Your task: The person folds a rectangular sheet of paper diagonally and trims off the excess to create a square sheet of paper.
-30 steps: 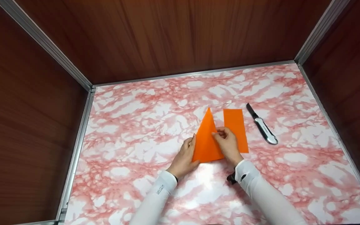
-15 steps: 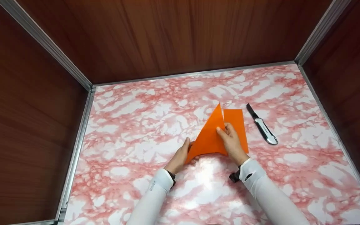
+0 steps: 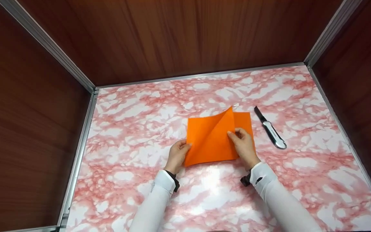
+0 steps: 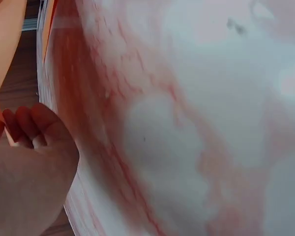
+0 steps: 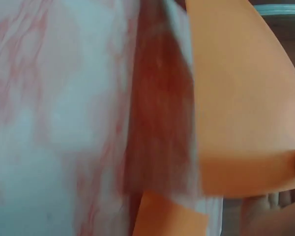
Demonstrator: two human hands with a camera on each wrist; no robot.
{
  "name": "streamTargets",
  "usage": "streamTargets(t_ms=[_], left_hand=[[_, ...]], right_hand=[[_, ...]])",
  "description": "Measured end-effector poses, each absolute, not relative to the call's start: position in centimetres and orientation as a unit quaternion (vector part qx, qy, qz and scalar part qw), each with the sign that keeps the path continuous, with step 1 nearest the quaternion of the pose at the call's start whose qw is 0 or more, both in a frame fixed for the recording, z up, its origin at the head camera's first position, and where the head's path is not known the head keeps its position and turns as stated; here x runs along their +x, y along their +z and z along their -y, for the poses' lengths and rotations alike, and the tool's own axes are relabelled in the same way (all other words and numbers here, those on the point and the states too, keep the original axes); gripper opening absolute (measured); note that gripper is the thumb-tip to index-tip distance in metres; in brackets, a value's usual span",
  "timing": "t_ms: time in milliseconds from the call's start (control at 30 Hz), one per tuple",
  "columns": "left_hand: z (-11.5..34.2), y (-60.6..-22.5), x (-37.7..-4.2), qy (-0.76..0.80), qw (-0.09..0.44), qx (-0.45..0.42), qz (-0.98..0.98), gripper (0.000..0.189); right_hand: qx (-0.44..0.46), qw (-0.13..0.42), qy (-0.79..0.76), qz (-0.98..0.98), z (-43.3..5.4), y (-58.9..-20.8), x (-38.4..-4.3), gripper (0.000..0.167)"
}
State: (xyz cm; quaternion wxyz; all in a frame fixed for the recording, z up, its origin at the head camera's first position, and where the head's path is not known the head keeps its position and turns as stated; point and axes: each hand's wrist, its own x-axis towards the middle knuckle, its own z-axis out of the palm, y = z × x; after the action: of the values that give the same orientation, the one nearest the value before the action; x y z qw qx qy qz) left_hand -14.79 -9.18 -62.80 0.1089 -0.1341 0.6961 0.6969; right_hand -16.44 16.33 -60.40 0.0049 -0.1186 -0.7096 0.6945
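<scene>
Between the two hands is a square sheet of orange paper point(image 3: 209, 141), bent along a diagonal crease and lifted off the table. My left hand point(image 3: 177, 155) pinches its left edge between thumb and fingers. At the right edge my right hand point(image 3: 244, 146) grips the paper, thumb on top and fingers behind. In the right wrist view the orange sheet point(image 5: 246, 98) hangs above the table, casting a reddish shadow. A narrow orange paper strip point(image 3: 244, 120) lies on the table, partly hidden behind the sheet and the right hand.
A utility knife point(image 3: 271, 132) with a dark blade pointing away lies right of the strip. The pink-and-white marbled table point(image 3: 134, 129) is bounded by metal rails point(image 3: 85, 138) and brown wood-grain panels point(image 3: 172, 38).
The folded triangle of orange paper has been opened out into a nearly full square. My left hand has moved left with its edge; my right hand has shifted slightly right.
</scene>
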Motion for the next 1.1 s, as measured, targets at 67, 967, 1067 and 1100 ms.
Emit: streamTargets(t_ms=[67,967,1067,1100], left_hand=[[9.4,-63.0,-15.2,0.696,0.092,-0.147,-0.697,0.034],[10.6,-64.6,-18.5,0.366,0.036,-0.059,-0.928,0.017],[10.6,-64.7,-18.6,0.351,0.025,-0.055,-0.935,0.018],[10.6,-64.8,-18.7,0.346,0.023,-0.054,-0.936,0.018]], right_hand=[[-0.128,0.003,0.668,0.733,-16.8,-60.8,-16.6,0.026],[0.038,0.020,0.333,0.942,-17.2,-63.8,-20.2,0.020],[0.044,0.014,0.314,0.948,-17.1,-63.9,-20.5,0.024],[0.046,0.012,0.307,0.950,-17.1,-63.9,-20.5,0.026]])
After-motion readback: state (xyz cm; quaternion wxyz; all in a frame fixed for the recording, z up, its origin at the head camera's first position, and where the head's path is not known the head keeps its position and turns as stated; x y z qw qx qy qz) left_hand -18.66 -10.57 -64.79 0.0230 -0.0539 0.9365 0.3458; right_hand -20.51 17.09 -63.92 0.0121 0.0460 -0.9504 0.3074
